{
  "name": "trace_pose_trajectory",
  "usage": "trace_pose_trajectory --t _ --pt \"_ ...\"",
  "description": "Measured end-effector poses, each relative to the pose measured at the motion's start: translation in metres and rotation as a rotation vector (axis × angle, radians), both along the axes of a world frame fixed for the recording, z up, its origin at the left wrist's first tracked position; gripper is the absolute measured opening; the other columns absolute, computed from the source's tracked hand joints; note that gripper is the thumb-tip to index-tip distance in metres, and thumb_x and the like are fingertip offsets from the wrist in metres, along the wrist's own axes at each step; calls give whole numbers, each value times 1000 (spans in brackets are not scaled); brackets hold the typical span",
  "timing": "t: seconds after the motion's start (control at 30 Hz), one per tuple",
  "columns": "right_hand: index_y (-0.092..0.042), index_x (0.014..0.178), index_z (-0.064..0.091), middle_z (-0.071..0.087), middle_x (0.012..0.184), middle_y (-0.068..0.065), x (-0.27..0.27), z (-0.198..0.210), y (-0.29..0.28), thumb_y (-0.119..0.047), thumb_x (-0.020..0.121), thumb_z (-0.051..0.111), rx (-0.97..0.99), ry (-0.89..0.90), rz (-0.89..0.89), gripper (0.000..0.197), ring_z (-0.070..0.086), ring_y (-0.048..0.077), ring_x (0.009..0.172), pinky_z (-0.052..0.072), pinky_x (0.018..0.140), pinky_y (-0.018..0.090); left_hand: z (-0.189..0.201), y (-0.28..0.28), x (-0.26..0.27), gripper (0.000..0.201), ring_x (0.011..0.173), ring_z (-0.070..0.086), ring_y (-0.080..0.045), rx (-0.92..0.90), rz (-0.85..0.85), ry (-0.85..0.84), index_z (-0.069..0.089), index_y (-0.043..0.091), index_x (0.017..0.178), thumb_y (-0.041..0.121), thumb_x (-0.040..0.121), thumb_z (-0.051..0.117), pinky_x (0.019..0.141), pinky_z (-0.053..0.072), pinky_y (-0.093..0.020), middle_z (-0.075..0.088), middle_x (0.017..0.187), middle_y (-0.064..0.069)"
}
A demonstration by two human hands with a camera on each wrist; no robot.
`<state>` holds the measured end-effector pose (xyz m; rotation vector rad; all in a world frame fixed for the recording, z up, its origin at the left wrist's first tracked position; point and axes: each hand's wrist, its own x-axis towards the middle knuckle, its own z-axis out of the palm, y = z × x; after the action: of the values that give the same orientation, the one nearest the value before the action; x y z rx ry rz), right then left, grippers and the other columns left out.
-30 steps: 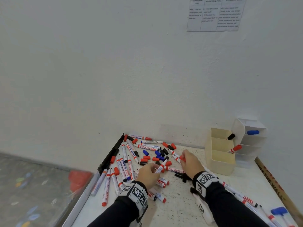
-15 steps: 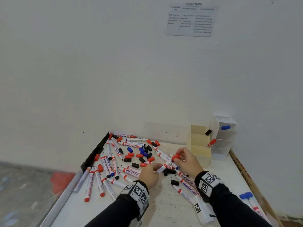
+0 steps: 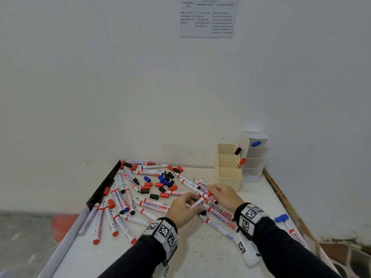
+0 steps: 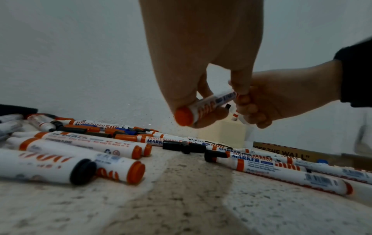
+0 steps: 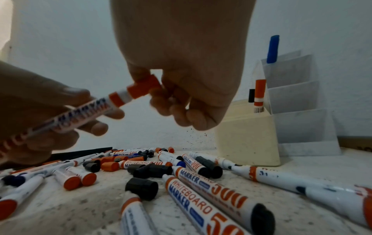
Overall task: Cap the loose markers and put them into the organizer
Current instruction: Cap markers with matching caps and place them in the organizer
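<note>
My left hand (image 3: 191, 200) grips the barrel of a white marker (image 3: 200, 200) with red trim, held above the table. My right hand (image 3: 210, 194) pinches a red cap (image 5: 144, 86) that sits on the marker's (image 5: 80, 116) tip end, with a white neck still showing below it. In the left wrist view the marker's (image 4: 209, 103) red tail faces the camera. The cream organizer (image 3: 228, 173) and the white stepped organizer (image 3: 256, 157) stand at the back right, holding a black-capped, a red-capped (image 3: 242, 162) and a blue-capped marker (image 3: 256, 143).
Several loose markers (image 3: 153, 204) and red, black and blue caps (image 3: 160, 184) lie across the table's left and middle. A black strip (image 3: 104, 187) runs along the left edge. A blue-capped marker (image 3: 281, 218) and a cardboard strip (image 3: 280, 195) are at the right edge.
My right hand has carried the red cap from apart onto the tip of the marker in my left hand. Both hands have drawn together.
</note>
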<state>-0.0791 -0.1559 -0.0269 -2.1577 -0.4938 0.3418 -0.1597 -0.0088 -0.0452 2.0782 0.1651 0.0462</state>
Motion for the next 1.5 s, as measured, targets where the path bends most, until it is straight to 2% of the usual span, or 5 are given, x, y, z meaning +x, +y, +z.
trace_pose_trajectory --t 0.37,0.93,1.1,1.33,1.5 --pt "-19 61 42 39 38 -11 -19 14 -7 -30 99 34 301 9 -63 41 35 0 37 30 49 19 25 -21 2 30 36 27 -4 -508 -198 203 53 14 83 30 100 35 34 23 -14 40 59 5" --pt "-8 112 54 59 89 2 55 52 -49 -14 95 45 245 -467 -381 19 57 12 76 41 66 10 -16 -47 13 33 67 49 -11 242 -311 387 46 21 129 20 96 40 59 44 -17 59 105 -4" --pt "-1 117 56 56 109 11 73 42 -53 -9 95 46 79 -586 -413 26 51 13 87 38 77 9 -18 -52 22 31 106 58 -22 331 -300 396 55 18 124 23 95 44 94 49 -31 53 129 -7" --pt "-4 96 60 61 91 10 94 18 -51 -2 90 50 5 -608 -424 12 58 27 88 43 76 28 -22 -28 32 11 85 50 -14 302 -70 316 52 20 99 27 91 53 76 45 -22 50 98 0" --pt "-4 128 50 46 134 9 100 2 -44 -4 90 48 -223 -497 -335 39 47 24 119 39 101 30 -27 -8 32 19 69 49 -6 270 8 286 51 22 105 25 88 59 67 44 -15 49 96 4"
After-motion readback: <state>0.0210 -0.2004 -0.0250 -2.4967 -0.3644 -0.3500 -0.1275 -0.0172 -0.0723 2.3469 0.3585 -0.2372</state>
